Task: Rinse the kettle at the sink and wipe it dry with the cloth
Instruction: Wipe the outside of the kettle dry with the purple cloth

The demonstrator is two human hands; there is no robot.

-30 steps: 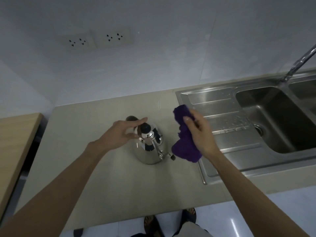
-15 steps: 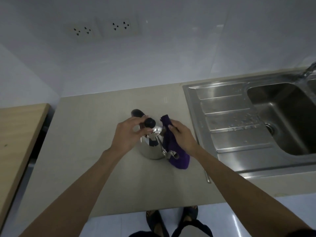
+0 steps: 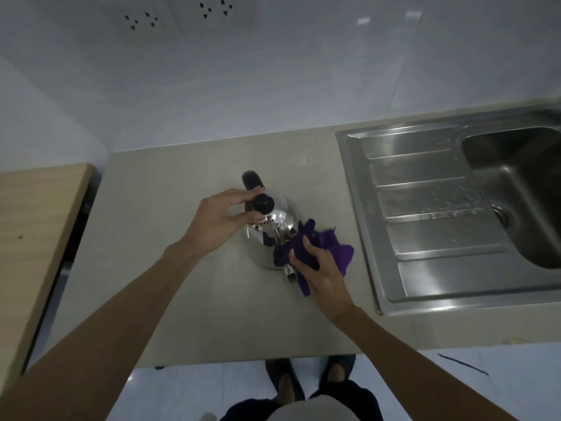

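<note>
On counter (image 3: 170, 299), left of sink (image 3: 425, 238), kettle (image 3: 273, 226) stands upright, spout toward me. My left hand (image 3: 215, 220) on lid side, fingers (image 3: 239, 194) curled near black knob (image 3: 263, 204), prob. to keep kettle from sliding; can't tell if they pinch knob or only rest. My right hand (image 3: 321, 268) has fingers clamped on purple cloth (image 3: 318, 247), pressing it vs. spout side of body. Judgement: rinse done, drying step now. Drops on sink drainboard.
</note>
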